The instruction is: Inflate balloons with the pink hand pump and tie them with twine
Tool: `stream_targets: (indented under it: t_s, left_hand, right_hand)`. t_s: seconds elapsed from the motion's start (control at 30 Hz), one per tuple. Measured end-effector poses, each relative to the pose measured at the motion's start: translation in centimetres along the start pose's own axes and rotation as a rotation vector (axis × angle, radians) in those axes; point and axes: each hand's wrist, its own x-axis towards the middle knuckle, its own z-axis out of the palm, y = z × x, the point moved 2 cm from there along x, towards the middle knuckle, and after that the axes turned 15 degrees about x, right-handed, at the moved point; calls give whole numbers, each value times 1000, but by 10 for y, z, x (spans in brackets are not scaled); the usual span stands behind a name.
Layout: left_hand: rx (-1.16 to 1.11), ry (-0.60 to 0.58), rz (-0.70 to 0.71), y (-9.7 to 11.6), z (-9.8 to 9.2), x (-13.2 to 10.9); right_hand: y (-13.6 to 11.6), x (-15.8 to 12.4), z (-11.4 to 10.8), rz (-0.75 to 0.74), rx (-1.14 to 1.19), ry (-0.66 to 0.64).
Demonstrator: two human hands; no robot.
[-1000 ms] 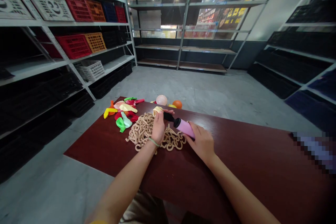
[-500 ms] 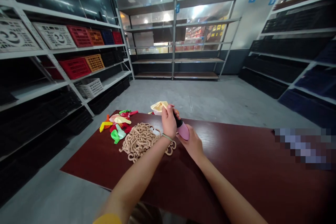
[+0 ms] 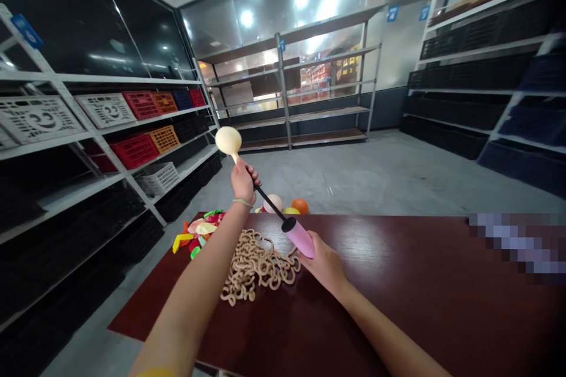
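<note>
A cream balloon [image 3: 229,140], partly inflated and round, stands above my left hand [image 3: 244,181]. That hand is closed around the balloon's neck and the far end of a hand balloon pump [image 3: 299,238]. The pump has a pink barrel and a long black rod, which is drawn out between my hands. My right hand [image 3: 326,264] grips the barrel's near end. Below the pump, a pile of beige rope-like loops [image 3: 260,265] lies on the dark red table [image 3: 398,283]. Limp coloured balloons [image 3: 206,228] lie at its left, partly behind my left forearm.
Past the table's far edge show a pale inflated balloon [image 3: 273,203], an orange one [image 3: 300,206] and a yellow one. A blurred patch [image 3: 513,241] covers something at the table's right. Shelves with crates [image 3: 159,178] line the left; more racks stand behind and right.
My left hand has moved up and left, away from my right, drawing out the pump's black rod. The cream balloon has gone from limp to round. The view has tilted upward.
</note>
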Motion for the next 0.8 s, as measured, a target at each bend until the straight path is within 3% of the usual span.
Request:
stream_targets:
  t_s: [0.1,0.23,0.33,0.47,0.53,0.63,0.73,0.8]
  left_hand:
    - [6,-25,-10,-20,13,-26]
    - [83,-269,-81,-61,49,-81]
    - [100,-336,-138,-82,57,-104]
    - [77,-198,-189,-82,21,-82]
    - [46,-86,-224,-67,-7,-54]
    - [14,29,-153,-32,-40,-14]
    - [-23,83,-59,-12,-47,3]
    - [-47,95,-27,-18,-36,-8]
  right_hand:
    - [2,0,0,20,27,8]
    - [5,1,-7,128,70,68]
    - [5,1,-9,170,62,79]
    - [1,1,-2,30,-25,4]
    - [-1,1,4,-30,-54,-41]
    - [-1,2,11,-71,-59,-71]
    - [1,4,14,-94,-53,-61]
    - [3,5,13,-92,-71,-26]
